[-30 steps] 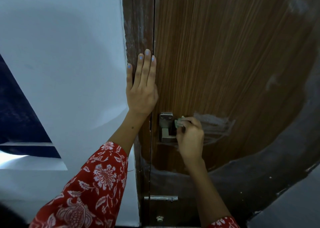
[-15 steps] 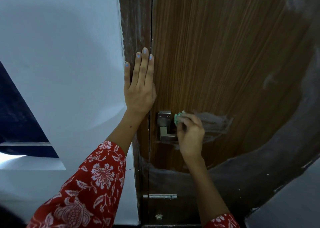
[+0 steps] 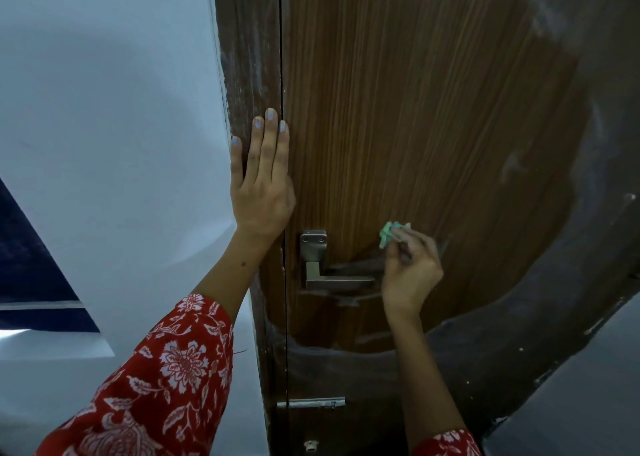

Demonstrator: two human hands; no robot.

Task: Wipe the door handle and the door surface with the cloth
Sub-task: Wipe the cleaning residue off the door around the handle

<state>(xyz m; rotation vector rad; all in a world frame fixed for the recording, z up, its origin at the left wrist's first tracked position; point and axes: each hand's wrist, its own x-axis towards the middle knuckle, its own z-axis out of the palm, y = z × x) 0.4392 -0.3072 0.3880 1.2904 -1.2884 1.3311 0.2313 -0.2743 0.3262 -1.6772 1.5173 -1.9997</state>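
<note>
Your right hand [image 3: 410,268] pinched the cloth [image 3: 388,232] against the door [image 3: 415,109] beside the handle [image 3: 337,280], your left hand [image 3: 261,185] flat, fingers spread open

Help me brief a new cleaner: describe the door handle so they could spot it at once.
On the brown wood-grain door, look near its left edge, just below the flat left hand. The door handle is a brushed-metal L: a square plate with two screws, then a lever pointing right toward the green cloth.
</note>
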